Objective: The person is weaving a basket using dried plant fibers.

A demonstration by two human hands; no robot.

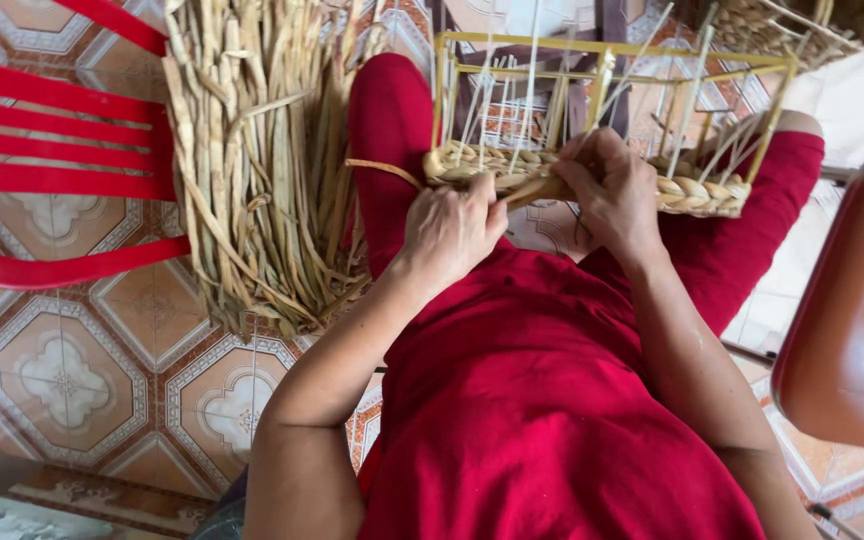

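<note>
A yellow wire basket frame (612,50) rests on my lap, with a braided band of dried straw (697,190) woven along its near edge and thin pale stakes standing in it. My left hand (452,228) pinches a flat straw strand (382,168) at the braid's left end. My right hand (612,190) grips the braid near the middle, fingers curled over the weave. I wear red clothes.
A thick bundle of dried straw (252,150) leans against a red plastic chair (52,150) on the left. Patterned floor tiles (62,370) lie below. A brown rounded chair (852,320) stands at the right. Another woven basket (772,25) sits at top right.
</note>
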